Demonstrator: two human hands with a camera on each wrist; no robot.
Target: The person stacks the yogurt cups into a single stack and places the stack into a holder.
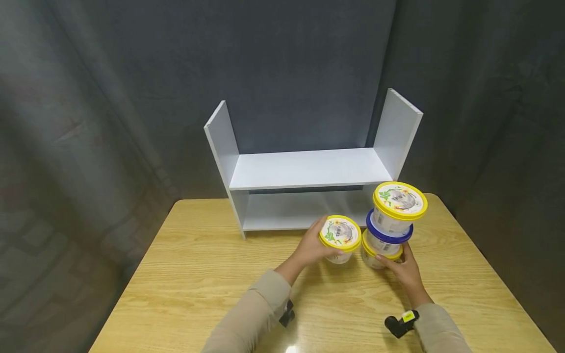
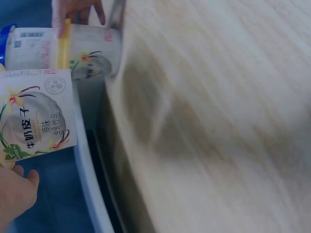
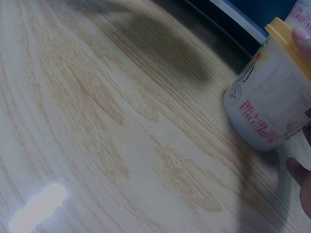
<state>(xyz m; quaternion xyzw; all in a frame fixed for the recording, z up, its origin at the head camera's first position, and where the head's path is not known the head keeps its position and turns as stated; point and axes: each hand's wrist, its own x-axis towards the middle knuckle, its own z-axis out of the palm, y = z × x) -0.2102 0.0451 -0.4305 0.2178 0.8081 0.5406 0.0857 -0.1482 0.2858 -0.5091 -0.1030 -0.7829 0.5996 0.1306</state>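
Observation:
My left hand (image 1: 312, 249) grips a white plastic tub with a yellow lid (image 1: 340, 232), held over the table in front of the shelf. In the left wrist view, that tub (image 2: 36, 114) shows its printed side with a flower and dark lettering. Just right of it stands a stack of three tubs. A yellow-lidded top tub (image 1: 399, 201) sits on a blue-lidded middle tub (image 1: 388, 240). Under them is the yellow-lidded bottom tub (image 1: 372, 257), which my right hand (image 1: 407, 274) holds around its lid. The right wrist view shows this bottom tub (image 3: 267, 97) at the tabletop.
A white two-tier shelf (image 1: 309, 169) with tall side panels stands at the back of the wooden table (image 1: 203, 284). The stack is close in front of its right end. Grey curtains (image 1: 304, 73) hang behind and beside the table.

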